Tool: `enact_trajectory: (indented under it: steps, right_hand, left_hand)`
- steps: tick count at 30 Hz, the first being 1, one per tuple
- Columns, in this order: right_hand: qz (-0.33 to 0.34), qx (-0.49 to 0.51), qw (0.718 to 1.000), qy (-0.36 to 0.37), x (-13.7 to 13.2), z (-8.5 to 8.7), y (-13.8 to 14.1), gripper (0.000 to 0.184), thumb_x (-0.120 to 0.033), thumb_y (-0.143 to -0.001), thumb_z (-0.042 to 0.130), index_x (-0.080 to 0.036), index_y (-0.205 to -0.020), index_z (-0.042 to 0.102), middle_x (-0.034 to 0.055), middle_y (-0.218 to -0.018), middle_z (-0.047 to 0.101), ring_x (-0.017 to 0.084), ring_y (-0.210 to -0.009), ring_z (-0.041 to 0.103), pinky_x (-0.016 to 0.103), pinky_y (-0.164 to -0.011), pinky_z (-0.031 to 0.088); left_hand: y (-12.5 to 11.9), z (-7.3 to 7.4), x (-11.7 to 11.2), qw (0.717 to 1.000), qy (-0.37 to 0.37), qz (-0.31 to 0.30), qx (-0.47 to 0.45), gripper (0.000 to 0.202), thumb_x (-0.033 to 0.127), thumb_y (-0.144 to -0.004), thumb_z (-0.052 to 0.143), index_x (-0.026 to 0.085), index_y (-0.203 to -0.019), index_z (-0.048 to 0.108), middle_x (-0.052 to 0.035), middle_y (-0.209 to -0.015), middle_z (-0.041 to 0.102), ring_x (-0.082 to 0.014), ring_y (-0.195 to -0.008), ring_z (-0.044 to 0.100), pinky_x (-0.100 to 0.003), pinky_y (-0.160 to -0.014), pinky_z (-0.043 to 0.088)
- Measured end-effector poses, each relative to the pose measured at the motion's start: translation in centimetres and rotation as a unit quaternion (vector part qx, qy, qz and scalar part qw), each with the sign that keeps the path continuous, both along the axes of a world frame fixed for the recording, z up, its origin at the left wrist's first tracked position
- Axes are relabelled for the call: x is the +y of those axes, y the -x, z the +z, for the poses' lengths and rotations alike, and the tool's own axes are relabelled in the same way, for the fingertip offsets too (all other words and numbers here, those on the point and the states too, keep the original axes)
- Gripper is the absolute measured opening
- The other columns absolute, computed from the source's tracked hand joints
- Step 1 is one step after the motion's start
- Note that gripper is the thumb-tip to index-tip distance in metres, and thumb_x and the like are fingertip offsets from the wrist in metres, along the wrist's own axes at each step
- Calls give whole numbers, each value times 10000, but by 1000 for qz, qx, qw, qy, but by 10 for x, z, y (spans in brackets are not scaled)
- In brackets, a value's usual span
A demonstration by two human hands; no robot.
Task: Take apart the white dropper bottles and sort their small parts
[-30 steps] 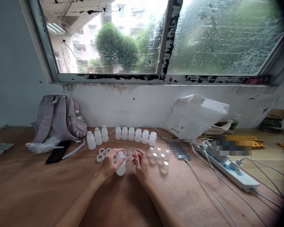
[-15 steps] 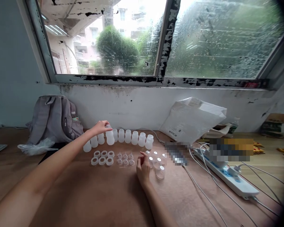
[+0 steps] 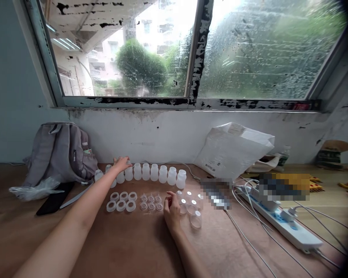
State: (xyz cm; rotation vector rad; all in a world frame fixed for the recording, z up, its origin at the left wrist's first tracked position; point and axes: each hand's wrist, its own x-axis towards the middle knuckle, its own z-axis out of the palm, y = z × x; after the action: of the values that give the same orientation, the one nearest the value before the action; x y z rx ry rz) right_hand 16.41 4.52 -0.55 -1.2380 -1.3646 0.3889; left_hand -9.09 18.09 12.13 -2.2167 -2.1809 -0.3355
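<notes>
Frosted white baby bottles without lids (image 3: 162, 174) stand upright in a row along the back of the table. Toward the row's left end, my left hand (image 3: 121, 164) reaches over the bottles, its fingers closed at the mouth of one bottle (image 3: 128, 174). My forearm partly covers the leftmost bottles. In front lie several white screw rings (image 3: 121, 205) and, beside them, several clear nipples (image 3: 151, 206). My right hand (image 3: 173, 208) rests on the table between the nipples and the clear domed caps (image 3: 195, 221). Its fingers are loosely curled and apart, with nothing visible in them.
A grey backpack (image 3: 60, 154), a crumpled plastic bag (image 3: 36, 188) and a black flat object (image 3: 50, 202) lie at left. A white plastic mailer bag (image 3: 234, 150) leans on the wall. At right, a power strip (image 3: 295, 231) trails several white cables.
My left hand has lowered the lifted bottle to the row and shifted left. The view has turned slightly. My right hand stays beside the caps.
</notes>
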Motion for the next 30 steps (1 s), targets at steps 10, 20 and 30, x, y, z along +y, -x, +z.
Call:
enact_trajectory:
  steps: [10,20,30]
  right_hand:
    - [19,-30,999,14,9,-8,0,208,-183,-744,397,-171,-922,504,38,-716,565,185,-659,546,295,-600,426]
    - [35,-44,998,6,9,-8,0,140,-184,-755,389,-182,-786,526,53,-735,589,194,-688,554,306,-625,425]
    - [49,-132,990,20,2,-11,5,181,-110,-654,397,-194,-725,541,50,-712,565,200,-682,546,310,-626,446]
  left_hand:
    - [0,-7,1,1000,6,26,-12,443,440,-755,422,185,-1117,412,-141,-1028,592,-315,-1051,462,-518,-875,239]
    - [-31,-2,-34,990,-134,4,-54,389,317,-805,363,176,-1166,387,-137,-1252,421,-287,-1162,334,-449,-941,222]
    - [-56,-117,-172,964,-240,-56,-98,225,274,-760,455,216,-965,529,-105,-1112,535,-281,-1057,449,-464,-950,223]
